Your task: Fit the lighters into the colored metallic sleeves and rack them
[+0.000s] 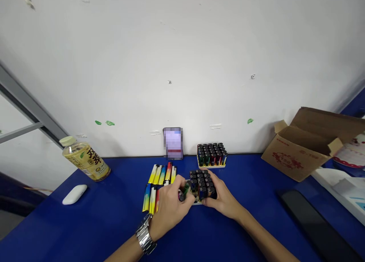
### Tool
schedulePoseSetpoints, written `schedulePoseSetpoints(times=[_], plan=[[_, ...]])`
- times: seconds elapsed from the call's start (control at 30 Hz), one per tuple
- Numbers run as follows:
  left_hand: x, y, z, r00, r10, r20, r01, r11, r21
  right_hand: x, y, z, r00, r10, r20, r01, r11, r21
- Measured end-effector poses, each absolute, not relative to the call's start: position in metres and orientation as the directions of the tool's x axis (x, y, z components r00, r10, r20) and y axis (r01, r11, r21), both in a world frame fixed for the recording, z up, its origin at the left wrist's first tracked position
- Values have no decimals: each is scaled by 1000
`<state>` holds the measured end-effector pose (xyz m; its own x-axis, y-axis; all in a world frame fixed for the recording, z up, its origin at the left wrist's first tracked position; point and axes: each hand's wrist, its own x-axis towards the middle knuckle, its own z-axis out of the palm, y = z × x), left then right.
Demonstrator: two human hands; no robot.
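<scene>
My left hand point(172, 201), with a metal watch on its wrist, is closed on a dark-ended lighter point(180, 196) at the left side of a tray. A greenish lighter point(186, 187) shows between its fingers; whether it is also held is unclear. My right hand point(221, 195) wraps round the right side of the block of black-ended lighters point(202, 181) standing upright in that tray. The tray's pale edge point(197, 203) shows below. Left of my left hand lie several yellow, blue and red lighters point(157, 174) in two rows, the nearer row partly hidden by it.
A second tray of upright lighters point(211, 155) stands by the wall. A phone point(173, 143) leans there. At left are a drink bottle point(87, 159) and a white case point(74, 194). An open carton point(293, 152) and a long black object point(316, 224) are at right.
</scene>
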<state>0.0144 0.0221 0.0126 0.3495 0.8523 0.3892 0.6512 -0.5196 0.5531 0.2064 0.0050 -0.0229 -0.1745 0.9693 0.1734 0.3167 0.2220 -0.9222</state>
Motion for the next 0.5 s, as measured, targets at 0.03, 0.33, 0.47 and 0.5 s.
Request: schedulePoseSetpoints(times=[0.03, 0.33, 0.47, 0.5], plan=[[17, 24, 11, 366, 856, 366, 679, -515, 523, 206, 5, -23, -172, 970, 169, 318, 217, -923], [18, 34, 23, 297, 889, 349, 498, -456, 738, 207, 5, -22, -173, 972, 157, 315, 205, -927], [9, 41, 39, 91, 947, 309, 272, -322, 907, 208, 4, -26, -174, 969, 175, 327, 224, -918], [6, 43, 40, 65, 965, 253, 193, -261, 946, 209, 3, -26, -164, 968, 190, 327, 235, -915]])
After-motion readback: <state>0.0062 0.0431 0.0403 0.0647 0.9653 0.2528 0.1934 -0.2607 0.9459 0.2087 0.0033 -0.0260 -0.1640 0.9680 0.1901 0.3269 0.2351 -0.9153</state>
